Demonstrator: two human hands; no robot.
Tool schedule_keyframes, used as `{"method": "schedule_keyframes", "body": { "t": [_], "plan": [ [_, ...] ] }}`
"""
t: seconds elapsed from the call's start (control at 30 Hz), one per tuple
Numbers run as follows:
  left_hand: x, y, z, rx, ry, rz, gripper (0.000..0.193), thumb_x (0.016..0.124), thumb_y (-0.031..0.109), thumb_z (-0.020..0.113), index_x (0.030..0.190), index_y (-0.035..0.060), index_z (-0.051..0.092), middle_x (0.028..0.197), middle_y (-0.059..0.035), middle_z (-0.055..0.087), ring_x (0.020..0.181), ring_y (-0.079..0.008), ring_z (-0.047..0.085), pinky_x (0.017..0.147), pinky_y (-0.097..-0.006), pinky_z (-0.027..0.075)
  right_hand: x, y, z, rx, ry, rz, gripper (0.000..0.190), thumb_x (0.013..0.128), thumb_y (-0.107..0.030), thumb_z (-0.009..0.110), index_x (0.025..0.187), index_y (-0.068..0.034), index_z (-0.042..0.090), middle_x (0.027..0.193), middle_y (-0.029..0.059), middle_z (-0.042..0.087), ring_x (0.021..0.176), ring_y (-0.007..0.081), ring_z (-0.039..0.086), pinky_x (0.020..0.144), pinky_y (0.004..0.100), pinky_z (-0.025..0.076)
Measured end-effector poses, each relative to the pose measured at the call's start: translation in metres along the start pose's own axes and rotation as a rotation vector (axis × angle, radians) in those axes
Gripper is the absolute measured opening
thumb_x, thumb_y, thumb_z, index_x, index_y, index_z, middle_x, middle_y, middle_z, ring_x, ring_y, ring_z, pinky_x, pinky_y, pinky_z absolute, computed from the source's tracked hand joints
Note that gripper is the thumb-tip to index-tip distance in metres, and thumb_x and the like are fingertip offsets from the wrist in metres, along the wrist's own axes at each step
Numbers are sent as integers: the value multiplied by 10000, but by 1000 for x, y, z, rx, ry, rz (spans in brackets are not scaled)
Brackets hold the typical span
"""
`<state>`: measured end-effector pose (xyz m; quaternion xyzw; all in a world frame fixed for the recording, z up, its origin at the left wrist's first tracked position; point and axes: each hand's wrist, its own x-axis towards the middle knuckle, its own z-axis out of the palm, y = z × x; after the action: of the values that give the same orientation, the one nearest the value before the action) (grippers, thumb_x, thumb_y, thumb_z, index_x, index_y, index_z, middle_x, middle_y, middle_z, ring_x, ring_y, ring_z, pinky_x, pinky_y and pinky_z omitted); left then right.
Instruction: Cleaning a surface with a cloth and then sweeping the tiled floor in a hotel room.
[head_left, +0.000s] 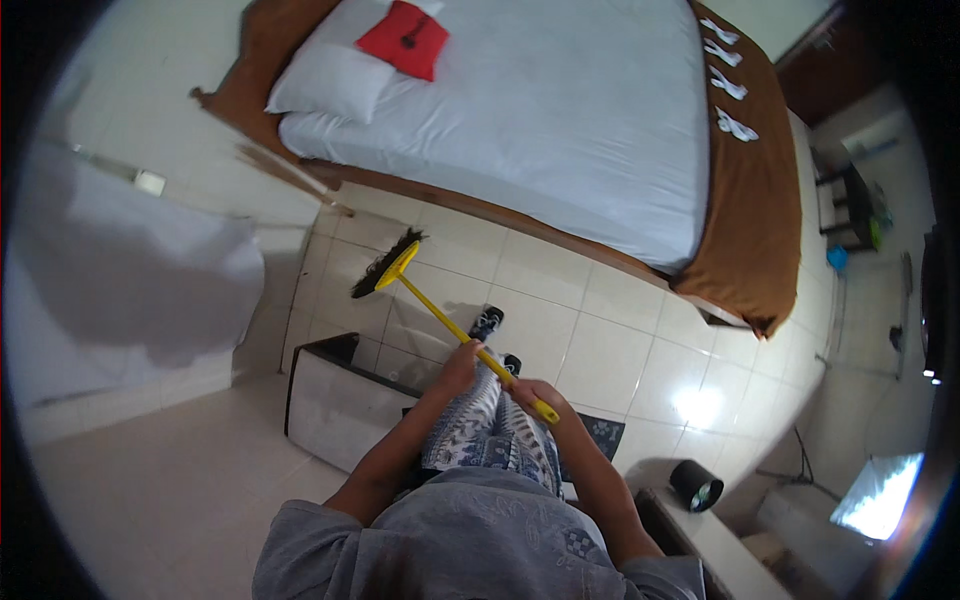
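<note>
A broom (435, 311) with a yellow handle, yellow head and dark bristles slants across the tiled floor (532, 322) from upper left to lower right. My left hand (461, 367) grips the middle of its handle. Nearer my body, my right hand (531, 396) is closed around the handle close to its end. The bristles are near the foot of the bed's head end, on or just above the tiles; which of the two I cannot tell.
Ahead is a wooden bed (495, 217) with a white sheet, white pillow (334, 82), red cushion (405, 39) and brown runner (754, 180). A low white piece with dark edges (349, 405) stands beside my legs at left. A black cylindrical container (696, 485) sits on a ledge at lower right.
</note>
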<state>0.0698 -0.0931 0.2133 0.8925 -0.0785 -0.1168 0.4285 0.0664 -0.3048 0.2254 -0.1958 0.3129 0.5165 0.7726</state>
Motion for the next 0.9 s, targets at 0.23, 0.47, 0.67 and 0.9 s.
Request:
{"method": "schedule_keyframes", "body": {
  "t": [0.23,0.47,0.67,0.9],
  "plan": [
    [-40,-23,-23,29,-32,-365,457,689,17,526,1138,17,438,1117,-205,485,1076,-338,448,917,-383,356,23,6,33,-640,119,90,156,809,-158,585,796,-9,542,530,-40,439,381,29,366,353,169,305],
    [-12,-4,20,6,-135,-201,490,662,79,556,1136,32,443,1159,-161,469,1069,-322,444,907,-408,354,-146,-18,-16,-873,464,-29,164,785,-94,559,904,18,555,529,-24,438,405,52,407,363,189,331],
    [-12,2,32,23,-180,5,460,712,77,521,1159,34,418,1188,-176,439,1123,-338,395,935,-429,325,-171,34,63,-1365,649,-120,231,752,-113,603,938,-4,520,551,18,486,436,96,476,396,244,398],
    [-40,-28,-26,79,-72,-19,558,675,6,524,1212,38,374,1260,-166,376,1142,-339,381,920,-407,358,-116,30,120,-1054,225,44,332,814,-127,552,1119,-22,474,590,-47,408,448,54,383,403,199,320]
  ]
}}
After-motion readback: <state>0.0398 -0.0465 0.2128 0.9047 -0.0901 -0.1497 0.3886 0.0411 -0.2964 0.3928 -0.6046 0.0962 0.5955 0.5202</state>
